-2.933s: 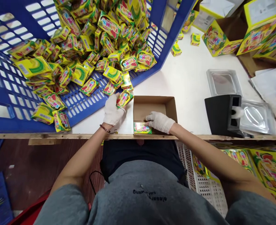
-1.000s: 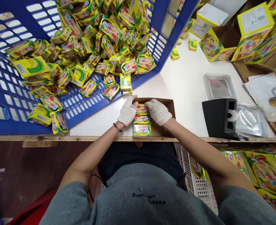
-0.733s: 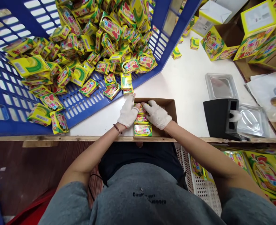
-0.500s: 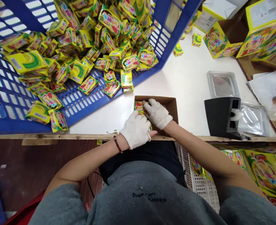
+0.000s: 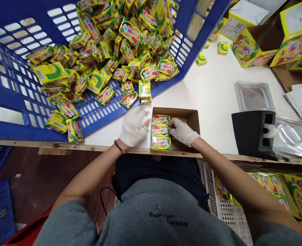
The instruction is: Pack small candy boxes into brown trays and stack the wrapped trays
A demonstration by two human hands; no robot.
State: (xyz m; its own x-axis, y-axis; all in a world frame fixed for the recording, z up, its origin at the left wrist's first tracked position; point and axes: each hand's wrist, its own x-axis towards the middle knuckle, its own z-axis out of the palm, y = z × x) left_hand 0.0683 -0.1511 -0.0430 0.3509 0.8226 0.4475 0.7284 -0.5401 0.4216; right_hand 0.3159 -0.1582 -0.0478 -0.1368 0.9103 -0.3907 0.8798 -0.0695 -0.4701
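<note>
An open cardboard box [image 5: 185,114] stands at the table's front edge. Three small yellow-green candy packets [image 5: 160,130], printed with fruit, lie in a column along its left side. My right hand [image 5: 183,131], in a white knit glove, reaches into the box with curled fingers against the right side of the middle packet; whether it grips anything is hidden. My left hand [image 5: 134,126], gloved too, is over the table just left of the box. Motion blurs its fingers.
A blue plastic crate [image 5: 99,119] lies tipped at the left, heaped with similar candy packets [image 5: 130,65]. At right are a black tape dispenser [image 5: 250,133], clear plastic trays [image 5: 255,95] and printed yellow cartons [image 5: 253,44]. Two loose packets [image 5: 222,48] lie at the back.
My left hand has moved left out of the box, uncovering the column of packets. My right hand has shifted slightly right and down but stays inside. The whole view has shifted a little.
</note>
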